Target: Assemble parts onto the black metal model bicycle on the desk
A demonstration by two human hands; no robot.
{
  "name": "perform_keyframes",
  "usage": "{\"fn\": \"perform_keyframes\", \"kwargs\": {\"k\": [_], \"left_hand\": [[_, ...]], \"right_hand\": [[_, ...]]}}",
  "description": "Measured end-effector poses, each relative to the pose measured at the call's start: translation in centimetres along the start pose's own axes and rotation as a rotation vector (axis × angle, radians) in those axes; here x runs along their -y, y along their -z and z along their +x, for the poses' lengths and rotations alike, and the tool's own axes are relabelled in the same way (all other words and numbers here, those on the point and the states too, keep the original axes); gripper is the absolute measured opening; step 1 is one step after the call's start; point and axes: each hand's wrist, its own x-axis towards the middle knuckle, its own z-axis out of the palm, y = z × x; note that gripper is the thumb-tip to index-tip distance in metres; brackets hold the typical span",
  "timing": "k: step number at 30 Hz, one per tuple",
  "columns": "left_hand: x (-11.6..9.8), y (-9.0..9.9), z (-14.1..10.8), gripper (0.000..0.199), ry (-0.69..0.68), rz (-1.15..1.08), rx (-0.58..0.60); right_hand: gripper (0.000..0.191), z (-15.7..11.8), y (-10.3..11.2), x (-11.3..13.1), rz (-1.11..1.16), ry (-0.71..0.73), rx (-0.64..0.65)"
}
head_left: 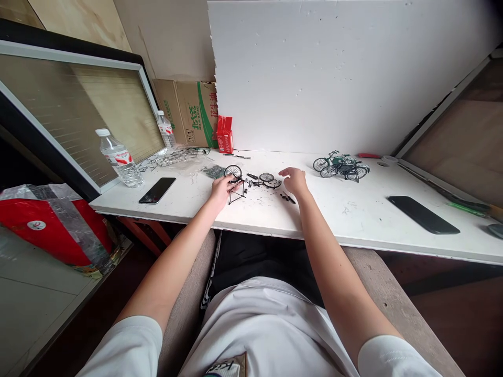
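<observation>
At the middle of the table, my left hand is closed on a part-built model bicycle, a thin black frame with a spoked wheel standing at its top. Just right of it lie loose black model parts, among them another spoked wheel and a curved piece that looks like a mudguard. My right hand is over the table to the right of these parts, its fingers apart and pointing left, with nothing visible in them. Small black pieces lie below that hand.
Model bicycles stand at the back right. Thin black part frames lie at the back left. Phones rest on both sides. Water bottles, a red box and a carton stand left; a white board backs the table.
</observation>
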Motion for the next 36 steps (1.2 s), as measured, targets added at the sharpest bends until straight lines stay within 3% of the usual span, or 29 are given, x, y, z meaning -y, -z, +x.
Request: {"fn": "perform_keyframes", "kwargs": {"k": [3, 8, 17, 26, 30, 36], "left_hand": [[0.0, -0.1, 0.0, 0.02, 0.007, -0.002, -0.005], [0.0, 0.0, 0.1, 0.019, 0.011, -0.006, -0.003], [0.1, 0.1, 0.3, 0.014, 0.023, -0.007, -0.011], [0.0, -0.1, 0.1, 0.012, 0.03, -0.019, -0.022], [0.0, -0.1, 0.1, 0.011, 0.029, -0.022, -0.021], [0.0, -0.1, 0.1, 0.012, 0.035, -0.012, -0.024]], "right_hand": [[0.033, -0.4, -0.1, 0.5, 0.017, -0.08, 0.098], [0.035, -0.9, -0.1, 1.2, -0.06, -0.042, 0.224], [0.022, -1.4, -0.7, 2.6, -0.08, 0.017, 0.239], [0.021, -0.8, -0.5, 3.1, 0.181, -0.005, 0.031], [0.029, -0.6, -0.3, 3.0, 0.273, -0.11, -0.085], [0.034, -0.8, 0.4, 3.3, 0.212, -0.355, -0.239]]}}
